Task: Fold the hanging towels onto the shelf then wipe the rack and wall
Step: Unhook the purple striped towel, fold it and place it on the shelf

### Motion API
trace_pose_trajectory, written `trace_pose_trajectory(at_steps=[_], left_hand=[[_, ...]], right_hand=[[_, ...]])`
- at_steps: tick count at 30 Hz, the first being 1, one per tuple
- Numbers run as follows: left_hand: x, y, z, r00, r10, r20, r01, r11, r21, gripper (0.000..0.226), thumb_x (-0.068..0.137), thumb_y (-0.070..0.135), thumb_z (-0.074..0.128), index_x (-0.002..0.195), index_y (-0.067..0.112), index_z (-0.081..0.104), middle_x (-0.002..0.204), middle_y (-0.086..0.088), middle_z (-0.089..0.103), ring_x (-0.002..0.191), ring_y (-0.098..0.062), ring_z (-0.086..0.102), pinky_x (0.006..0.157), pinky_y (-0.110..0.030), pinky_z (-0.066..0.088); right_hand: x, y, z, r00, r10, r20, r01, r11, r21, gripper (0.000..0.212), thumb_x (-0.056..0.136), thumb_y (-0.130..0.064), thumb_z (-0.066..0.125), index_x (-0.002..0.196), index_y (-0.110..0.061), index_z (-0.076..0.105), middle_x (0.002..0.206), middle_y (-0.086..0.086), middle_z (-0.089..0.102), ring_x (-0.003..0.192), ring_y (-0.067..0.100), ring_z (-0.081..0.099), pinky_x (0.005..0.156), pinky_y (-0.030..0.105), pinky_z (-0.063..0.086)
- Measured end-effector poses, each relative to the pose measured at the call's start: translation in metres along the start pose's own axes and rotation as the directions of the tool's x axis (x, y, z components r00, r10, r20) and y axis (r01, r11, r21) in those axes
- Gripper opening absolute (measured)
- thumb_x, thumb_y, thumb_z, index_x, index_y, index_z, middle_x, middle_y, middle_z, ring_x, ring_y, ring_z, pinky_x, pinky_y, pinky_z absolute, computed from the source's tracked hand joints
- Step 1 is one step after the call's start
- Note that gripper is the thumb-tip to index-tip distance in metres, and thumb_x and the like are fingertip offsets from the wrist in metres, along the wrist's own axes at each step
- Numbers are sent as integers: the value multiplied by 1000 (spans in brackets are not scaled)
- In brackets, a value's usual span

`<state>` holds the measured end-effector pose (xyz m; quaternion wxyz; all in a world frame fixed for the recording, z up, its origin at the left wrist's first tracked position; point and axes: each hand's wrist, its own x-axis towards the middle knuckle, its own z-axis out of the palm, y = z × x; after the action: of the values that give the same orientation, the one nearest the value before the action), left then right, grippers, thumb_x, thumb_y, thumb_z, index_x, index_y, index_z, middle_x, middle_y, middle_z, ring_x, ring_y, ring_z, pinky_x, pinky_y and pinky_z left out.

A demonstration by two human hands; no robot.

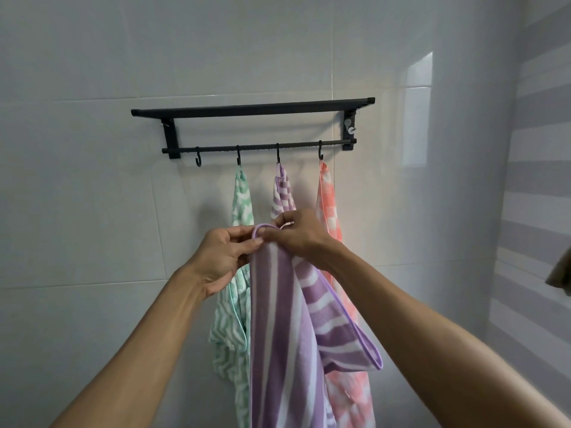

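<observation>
Black rack [253, 110] fixed to the white tiled wall [92, 211], at 12 o'clock from your hands; flat shelf on top, thin rail [259, 146] below with four hooks. The hook at the left end [198, 160] carries nothing.

Three towels hang from the other hooks: green towel [242, 199] at 11 o'clock, purple striped towel [282, 193] in the middle, pink towel [329, 193] at 1 o'clock.

You hold a raised corner of the purple striped towel in front of the hanging cloths. Your left hand [225, 257] pinches its lilac edge binding between thumb and fingertips. Your right hand [301, 234] is curled round the same bunched edge, just beside the left, the two hands touching or nearly so. The rest of the cloth drops toward 6 o'clock, one fold draped under your right forearm.

A brownish cloth [560, 273] shows at the 3 o'clock edge, against striped tiling.
</observation>
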<state>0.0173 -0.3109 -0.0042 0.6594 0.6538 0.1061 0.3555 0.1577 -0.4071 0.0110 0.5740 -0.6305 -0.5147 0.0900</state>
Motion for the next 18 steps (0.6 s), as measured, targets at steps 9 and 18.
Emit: trace_pose_trajectory(at_steps=[9, 18], left_hand=[[15, 12, -29, 881, 252, -400, -129, 942, 309, 23, 97, -2, 56, 84, 8, 72, 81, -10, 68, 80, -22, 61, 82, -36, 51], [20, 3, -105, 842, 288, -457, 7, 840, 543, 28, 94, 1, 61, 75, 21, 69, 85, -8, 69, 82, -21, 60, 83, -33, 47]], right_hand=[[-37, 62, -24, 785, 353, 509, -264, 934, -240, 62, 72, -55, 83, 109, -6, 74, 106, 13, 76, 100, 35, 73, 94, 48, 58], [-40, 63, -52, 847, 400, 351, 75, 564, -822, 30, 97, -39, 63, 93, -9, 65, 85, 2, 58, 73, 16, 54, 60, 17, 41]])
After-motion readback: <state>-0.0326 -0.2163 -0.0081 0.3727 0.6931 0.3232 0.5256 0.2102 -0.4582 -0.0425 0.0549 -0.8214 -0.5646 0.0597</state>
